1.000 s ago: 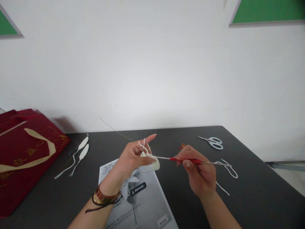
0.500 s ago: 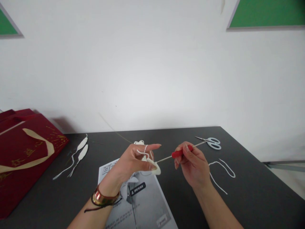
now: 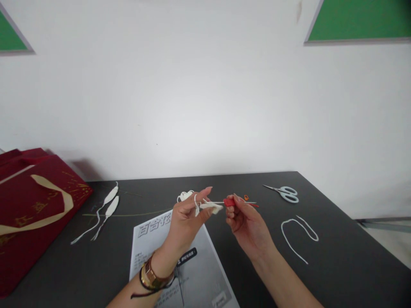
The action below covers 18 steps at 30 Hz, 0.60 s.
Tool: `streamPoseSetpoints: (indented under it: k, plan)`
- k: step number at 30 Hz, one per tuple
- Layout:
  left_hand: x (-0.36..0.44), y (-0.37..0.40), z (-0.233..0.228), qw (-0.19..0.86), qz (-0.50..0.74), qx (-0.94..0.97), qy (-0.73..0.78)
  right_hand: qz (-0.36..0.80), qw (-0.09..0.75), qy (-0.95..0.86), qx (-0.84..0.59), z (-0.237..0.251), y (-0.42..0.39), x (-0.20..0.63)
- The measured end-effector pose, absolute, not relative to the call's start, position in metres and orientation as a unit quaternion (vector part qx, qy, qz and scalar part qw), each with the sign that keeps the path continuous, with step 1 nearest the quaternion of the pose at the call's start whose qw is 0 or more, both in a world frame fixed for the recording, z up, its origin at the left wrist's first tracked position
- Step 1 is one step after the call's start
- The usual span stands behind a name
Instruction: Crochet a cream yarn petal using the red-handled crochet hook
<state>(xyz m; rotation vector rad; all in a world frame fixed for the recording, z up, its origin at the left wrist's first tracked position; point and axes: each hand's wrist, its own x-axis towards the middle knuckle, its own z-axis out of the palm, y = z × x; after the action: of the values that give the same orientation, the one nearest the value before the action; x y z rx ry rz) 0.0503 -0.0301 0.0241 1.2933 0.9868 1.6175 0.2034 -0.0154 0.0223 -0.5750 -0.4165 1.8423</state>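
Left hand (image 3: 188, 214) pinches a small cream crocheted piece (image 3: 212, 207) above the dark table (image 3: 337, 256), white yarn looped over its index finger. Right hand (image 3: 244, 222) fingers close around the red-handled crochet hook (image 3: 230, 202), tip at the piece. Two finished white petals (image 3: 111, 201) lie left; this one looks partly worked.

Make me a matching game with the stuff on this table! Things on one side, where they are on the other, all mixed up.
Things:
1. scissors
2. red bag
3. crochet hook
4. paper sheet

Places:
A. far left of the table
B. in the right hand
C. under the wrists, near edge
D. far right, towards the wall

Pairs: 1-D, 2-A, 3-B, 4-C
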Motion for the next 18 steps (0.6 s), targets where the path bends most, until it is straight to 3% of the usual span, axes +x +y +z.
streamPoseSetpoints:
  k: [11,18]
  plan:
    - [0.049,-0.03,0.022,0.291,0.661,0.587,0.366,0.77,0.563,-0.176,-0.243,0.021,-0.019,0.199]
    - [0.042,-0.025,0.022,0.326,0.625,0.609,0.364,0.664,0.612,-0.323,-0.284,0.025,-0.023,0.201]
